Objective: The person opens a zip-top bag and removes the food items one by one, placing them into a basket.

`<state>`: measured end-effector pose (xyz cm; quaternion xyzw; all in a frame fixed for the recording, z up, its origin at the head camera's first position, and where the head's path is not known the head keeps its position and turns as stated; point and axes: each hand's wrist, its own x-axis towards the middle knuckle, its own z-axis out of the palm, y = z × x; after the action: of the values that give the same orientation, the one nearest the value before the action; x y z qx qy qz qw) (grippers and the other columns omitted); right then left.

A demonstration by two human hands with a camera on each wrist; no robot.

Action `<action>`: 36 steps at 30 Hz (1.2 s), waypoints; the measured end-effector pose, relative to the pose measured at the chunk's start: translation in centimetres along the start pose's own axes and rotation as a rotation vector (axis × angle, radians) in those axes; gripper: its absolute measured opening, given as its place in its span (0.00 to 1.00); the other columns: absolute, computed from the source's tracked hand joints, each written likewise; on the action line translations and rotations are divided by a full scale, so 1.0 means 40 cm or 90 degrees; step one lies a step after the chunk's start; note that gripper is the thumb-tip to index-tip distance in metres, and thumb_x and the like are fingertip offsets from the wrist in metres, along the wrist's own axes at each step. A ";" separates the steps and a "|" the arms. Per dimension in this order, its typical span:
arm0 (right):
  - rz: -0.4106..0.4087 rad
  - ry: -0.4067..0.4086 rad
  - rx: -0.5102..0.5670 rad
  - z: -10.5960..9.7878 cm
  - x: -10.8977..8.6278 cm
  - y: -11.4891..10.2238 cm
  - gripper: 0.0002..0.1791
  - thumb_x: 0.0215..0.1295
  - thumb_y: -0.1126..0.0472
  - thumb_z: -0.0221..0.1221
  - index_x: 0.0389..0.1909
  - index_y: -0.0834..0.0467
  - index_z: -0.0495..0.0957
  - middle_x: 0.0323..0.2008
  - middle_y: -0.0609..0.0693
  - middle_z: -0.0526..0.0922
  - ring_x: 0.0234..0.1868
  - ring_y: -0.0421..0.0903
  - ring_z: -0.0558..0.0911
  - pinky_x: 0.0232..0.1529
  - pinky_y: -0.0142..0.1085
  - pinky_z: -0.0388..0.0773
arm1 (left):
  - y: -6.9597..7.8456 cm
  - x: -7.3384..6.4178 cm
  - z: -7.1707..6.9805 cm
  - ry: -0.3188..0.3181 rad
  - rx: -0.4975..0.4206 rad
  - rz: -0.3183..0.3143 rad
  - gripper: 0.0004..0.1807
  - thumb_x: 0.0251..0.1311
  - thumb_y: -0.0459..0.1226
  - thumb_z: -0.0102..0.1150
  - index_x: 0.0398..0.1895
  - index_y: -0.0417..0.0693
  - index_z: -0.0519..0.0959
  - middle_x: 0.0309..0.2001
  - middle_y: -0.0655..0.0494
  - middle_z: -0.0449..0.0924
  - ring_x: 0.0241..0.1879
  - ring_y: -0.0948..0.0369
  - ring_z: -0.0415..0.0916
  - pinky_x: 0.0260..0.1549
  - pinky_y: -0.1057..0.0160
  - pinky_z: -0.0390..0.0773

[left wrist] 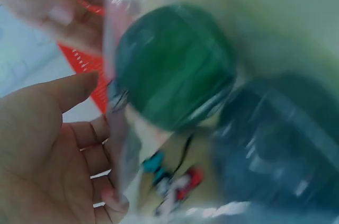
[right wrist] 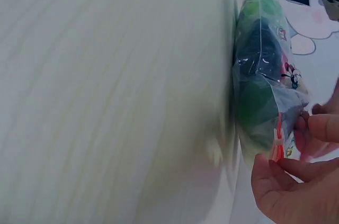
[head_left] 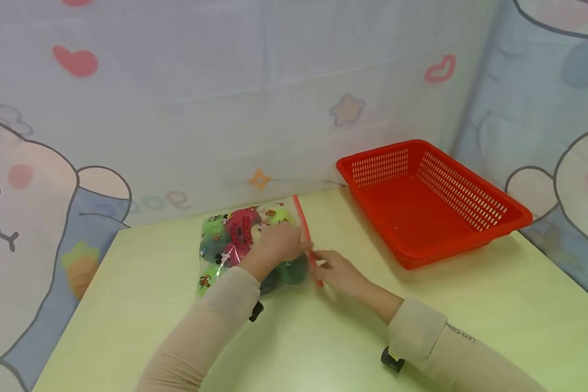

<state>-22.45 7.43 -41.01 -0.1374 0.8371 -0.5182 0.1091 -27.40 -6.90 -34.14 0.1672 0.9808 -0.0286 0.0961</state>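
A clear zip bag printed with small cartoon figures lies on the table, filled with several balls in green, pink and dark tones. A red zip strip runs along its right edge. My left hand reaches over the bag and grips its edge by the strip, fingers curled. Lower on that edge, my right hand pinches the strip's near end between thumb and fingers. A green ball shows through the plastic in the left wrist view. In the right wrist view the strip's end sits at the right fingertips.
An empty red plastic basket with slotted walls stands at the back right of the pale yellow table. Behind the table hangs a cloth backdrop with cartoon prints. Dark straps are on both wrists.
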 end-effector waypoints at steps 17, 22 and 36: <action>0.010 0.000 0.061 0.022 0.004 -0.004 0.21 0.65 0.59 0.51 0.57 0.62 0.71 0.56 0.58 0.75 0.50 0.52 0.77 0.41 0.39 0.76 | -0.013 0.030 0.046 -0.011 0.001 -0.045 0.17 0.61 0.45 0.51 0.15 0.50 0.69 0.23 0.56 0.73 0.20 0.62 0.65 0.16 0.64 0.66; 0.008 0.004 0.050 0.013 0.007 0.001 0.20 0.66 0.59 0.50 0.57 0.62 0.71 0.56 0.58 0.75 0.52 0.53 0.76 0.43 0.41 0.77 | -0.017 0.029 0.038 0.007 -0.021 -0.046 0.15 0.60 0.45 0.51 0.17 0.50 0.69 0.21 0.56 0.71 0.19 0.61 0.65 0.15 0.65 0.64; -0.050 0.038 0.034 -0.096 0.067 -0.029 0.16 0.68 0.63 0.45 0.53 0.65 0.71 0.52 0.61 0.75 0.51 0.54 0.75 0.51 0.44 0.75 | -0.036 -0.015 0.043 0.367 -0.213 0.051 0.14 0.53 0.35 0.48 0.12 0.51 0.62 0.12 0.61 0.56 0.13 0.66 0.50 0.13 0.69 0.50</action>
<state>-26.08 9.24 -38.40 -0.1519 0.8197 -0.5482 0.0676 -27.01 -8.61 -35.69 0.1886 0.9515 0.1848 -0.1582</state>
